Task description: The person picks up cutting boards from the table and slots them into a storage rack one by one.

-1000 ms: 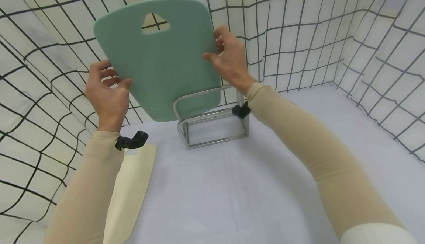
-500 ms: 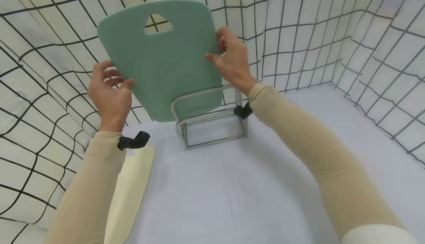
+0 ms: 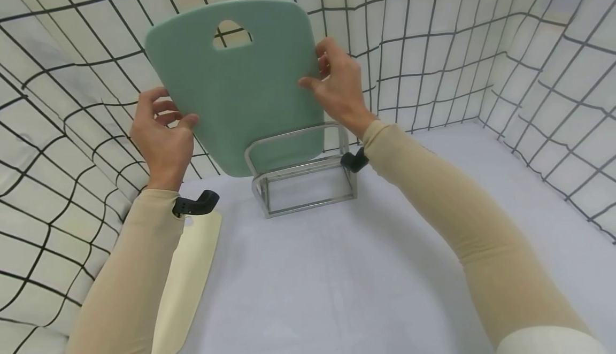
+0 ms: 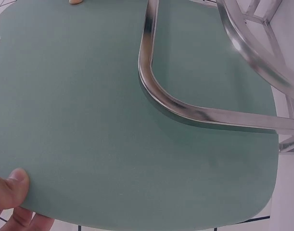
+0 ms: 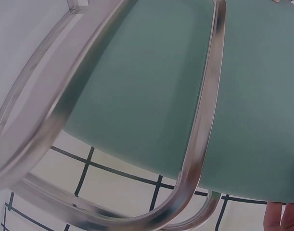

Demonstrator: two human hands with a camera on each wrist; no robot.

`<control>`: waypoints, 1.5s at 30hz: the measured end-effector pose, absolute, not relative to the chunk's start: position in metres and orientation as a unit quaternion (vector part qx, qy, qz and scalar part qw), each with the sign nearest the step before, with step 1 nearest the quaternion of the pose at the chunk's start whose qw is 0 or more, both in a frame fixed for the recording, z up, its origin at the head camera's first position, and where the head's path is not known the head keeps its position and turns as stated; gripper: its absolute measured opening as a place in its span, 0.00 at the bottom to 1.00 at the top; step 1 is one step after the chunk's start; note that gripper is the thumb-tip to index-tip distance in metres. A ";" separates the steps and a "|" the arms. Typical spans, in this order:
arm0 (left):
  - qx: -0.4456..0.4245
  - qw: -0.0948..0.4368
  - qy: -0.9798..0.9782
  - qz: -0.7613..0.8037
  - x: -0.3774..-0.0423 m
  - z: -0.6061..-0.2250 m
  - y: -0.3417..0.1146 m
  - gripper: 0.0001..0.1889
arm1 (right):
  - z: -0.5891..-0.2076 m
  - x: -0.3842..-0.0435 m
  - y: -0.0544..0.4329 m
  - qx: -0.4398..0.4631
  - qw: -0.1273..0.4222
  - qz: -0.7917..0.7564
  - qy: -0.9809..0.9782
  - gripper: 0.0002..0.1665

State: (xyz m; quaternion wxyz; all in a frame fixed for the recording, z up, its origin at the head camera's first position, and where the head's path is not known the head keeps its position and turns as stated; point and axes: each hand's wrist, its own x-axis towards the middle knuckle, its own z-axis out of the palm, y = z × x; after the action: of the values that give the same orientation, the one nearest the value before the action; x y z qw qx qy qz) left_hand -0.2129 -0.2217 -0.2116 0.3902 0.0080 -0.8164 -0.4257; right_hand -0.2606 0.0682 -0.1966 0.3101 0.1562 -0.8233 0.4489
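A green cutting board [image 3: 245, 86] with a cut-out handle hole stands tilted in a metal rack [image 3: 313, 207]. My left hand [image 3: 163, 135] pinches its left edge, thumb on the front face and fingers behind. On the right edge, my right hand [image 3: 340, 86] grips it the same way, higher up. In the left wrist view the board [image 4: 89, 120] lies behind a steel hoop [image 4: 204, 114]. The right wrist view has a further hoop [image 5: 207, 211] partly hidden behind the board. The board's lower left corner juts out past the rack's left side.
A cream cutting board [image 3: 192, 274] lies on the white tabletop [image 3: 308, 279] at the left, partly under my left forearm. A black-grid cloth wall [image 3: 433, 49] rises close behind the rack and on both sides.
Both hands and the green cutting board have shifted slightly to the right relative to the rack. The grip of each hand looks the same. The head view has turned a little.
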 end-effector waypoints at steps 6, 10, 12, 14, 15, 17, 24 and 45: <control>0.017 0.381 -0.826 -0.416 -0.214 -0.213 -0.219 0.24 | -0.197 -0.260 0.071 0.150 0.304 0.453 -0.825 0.23; 0.020 0.376 -0.828 -0.416 -0.216 -0.212 -0.218 0.24 | -0.197 -0.260 0.072 0.148 0.305 0.454 -0.824 0.23; 0.021 0.375 -0.828 -0.416 -0.216 -0.212 -0.217 0.24 | -0.197 -0.259 0.073 0.147 0.304 0.454 -0.825 0.23; 0.020 0.374 -0.828 -0.417 -0.216 -0.212 -0.217 0.24 | -0.197 -0.260 0.074 0.147 0.303 0.454 -0.825 0.23; 0.018 0.375 -0.827 -0.418 -0.216 -0.212 -0.216 0.24 | -0.197 -0.260 0.074 0.146 0.302 0.453 -0.826 0.23; 0.016 0.374 -0.826 -0.421 -0.216 -0.212 -0.215 0.24 | -0.197 -0.260 0.075 0.145 0.303 0.450 -0.828 0.23; 0.008 0.372 -0.826 -0.424 -0.218 -0.214 -0.212 0.23 | -0.197 -0.262 0.080 0.141 0.305 0.440 -0.832 0.24; -0.004 0.371 -0.825 -0.427 -0.221 -0.220 -0.203 0.23 | -0.204 -0.264 0.091 0.140 0.312 0.440 -0.830 0.22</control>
State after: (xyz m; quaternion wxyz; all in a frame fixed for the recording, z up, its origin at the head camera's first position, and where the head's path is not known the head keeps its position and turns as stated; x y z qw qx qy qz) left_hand -0.2207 -0.2027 -0.2200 0.3709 -0.0045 -0.8248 -0.4268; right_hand -0.2640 0.0906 -0.2041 0.3118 0.1402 -0.8303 0.4401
